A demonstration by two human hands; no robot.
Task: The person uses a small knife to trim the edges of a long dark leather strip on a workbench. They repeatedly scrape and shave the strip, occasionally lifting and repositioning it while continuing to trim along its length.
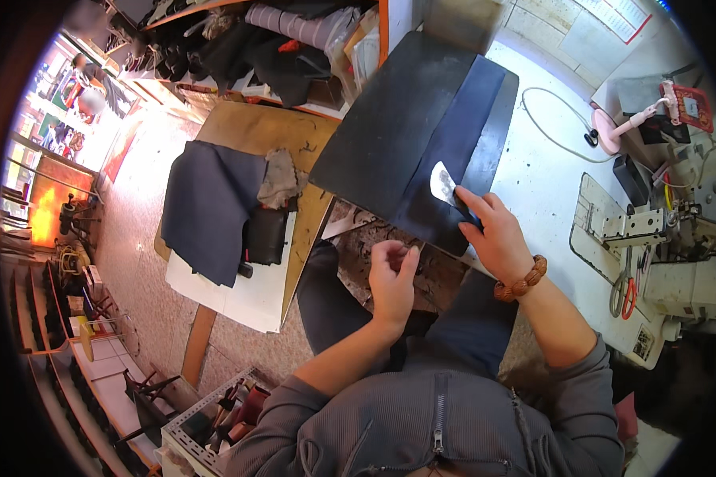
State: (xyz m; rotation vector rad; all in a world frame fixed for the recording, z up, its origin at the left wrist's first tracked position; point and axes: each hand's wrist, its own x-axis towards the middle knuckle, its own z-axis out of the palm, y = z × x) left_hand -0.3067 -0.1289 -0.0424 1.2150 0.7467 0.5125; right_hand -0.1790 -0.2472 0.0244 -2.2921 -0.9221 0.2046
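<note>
My right hand grips a knife with a broad, pale, rounded blade. Its forefinger is stretched along the dark handle. Under the blade lies a long dark blue strip of leather or cloth, running away from me over a black board. Just off the board's near edge, above my lap, is my left hand. Its fingers are curled in and the thumb points up; whatever may be between them is hidden.
On the left, a brown board bears a dark blue sheet, a grey rag and a black wallet-like piece. At the right, a sewing machine and scissors stand on the white table. A tool basket is at lower left.
</note>
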